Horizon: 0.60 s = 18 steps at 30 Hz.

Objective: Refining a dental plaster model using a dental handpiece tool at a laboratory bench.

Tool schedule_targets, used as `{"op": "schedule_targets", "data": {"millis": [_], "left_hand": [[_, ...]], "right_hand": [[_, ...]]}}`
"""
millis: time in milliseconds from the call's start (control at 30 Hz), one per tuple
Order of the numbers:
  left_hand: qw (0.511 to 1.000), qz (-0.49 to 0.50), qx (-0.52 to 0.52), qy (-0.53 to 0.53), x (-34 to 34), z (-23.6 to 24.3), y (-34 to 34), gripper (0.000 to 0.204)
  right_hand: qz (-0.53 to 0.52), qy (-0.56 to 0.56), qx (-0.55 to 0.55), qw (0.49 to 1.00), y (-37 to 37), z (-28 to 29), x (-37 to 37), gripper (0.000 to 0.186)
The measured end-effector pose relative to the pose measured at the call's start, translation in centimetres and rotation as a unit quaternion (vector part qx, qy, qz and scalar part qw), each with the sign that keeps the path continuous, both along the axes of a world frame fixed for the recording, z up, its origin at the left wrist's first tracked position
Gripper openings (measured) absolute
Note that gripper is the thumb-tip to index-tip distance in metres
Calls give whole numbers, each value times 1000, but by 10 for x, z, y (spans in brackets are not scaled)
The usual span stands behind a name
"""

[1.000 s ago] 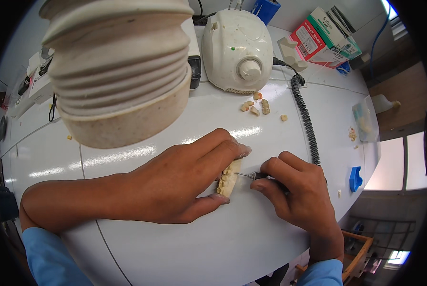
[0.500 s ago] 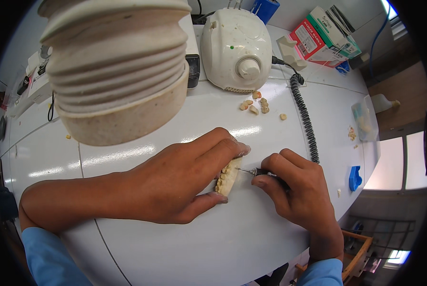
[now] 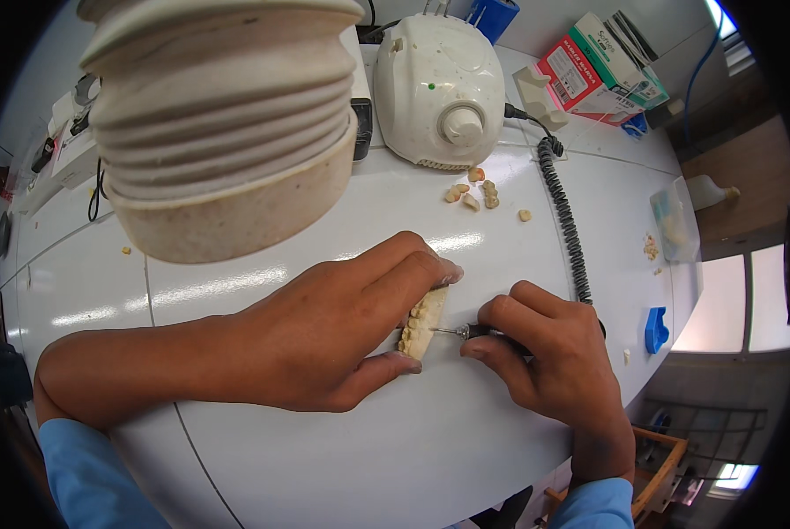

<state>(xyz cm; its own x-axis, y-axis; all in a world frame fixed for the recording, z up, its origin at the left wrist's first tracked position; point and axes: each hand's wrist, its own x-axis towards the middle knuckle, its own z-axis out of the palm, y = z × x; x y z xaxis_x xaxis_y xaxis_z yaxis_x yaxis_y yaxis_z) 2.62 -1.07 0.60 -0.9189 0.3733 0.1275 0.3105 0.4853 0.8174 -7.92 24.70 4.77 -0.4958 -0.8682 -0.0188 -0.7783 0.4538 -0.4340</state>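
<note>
A cream plaster dental model with a row of teeth along its left side is gripped between the thumb and fingers of my left hand. My right hand is wrapped round a dark rotary handpiece. Its thin metal bur points left, and the tip meets the right side of the model. Most of the handpiece body is hidden inside my right hand.
A flexible suction hose hangs over the upper left. Behind stands a white control unit, its coiled black cord running down toward my right hand. Several tooth-coloured pieces lie before it. A blue plastic piece and clear container sit at right.
My right hand and the handpiece have shifted slightly toward me, so the bur tip meets the model a little lower along its side. My left hand holds nearly the same position.
</note>
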Motion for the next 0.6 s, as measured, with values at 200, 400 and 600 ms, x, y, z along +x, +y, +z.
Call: {"op": "schedule_targets", "data": {"millis": [200, 400, 600], "left_hand": [[1000, -1, 0, 0, -1, 0, 1, 77], [1000, 1, -3, -13, 1, -1, -3, 77], [996, 14, 21, 83, 2, -4, -3, 84]], "right_hand": [[2, -2, 5, 1000, 2, 0, -2, 24], [-9, -4, 8, 1000, -4, 0, 2, 24], [-40, -65, -99, 992, 2, -4, -11, 27]]}}
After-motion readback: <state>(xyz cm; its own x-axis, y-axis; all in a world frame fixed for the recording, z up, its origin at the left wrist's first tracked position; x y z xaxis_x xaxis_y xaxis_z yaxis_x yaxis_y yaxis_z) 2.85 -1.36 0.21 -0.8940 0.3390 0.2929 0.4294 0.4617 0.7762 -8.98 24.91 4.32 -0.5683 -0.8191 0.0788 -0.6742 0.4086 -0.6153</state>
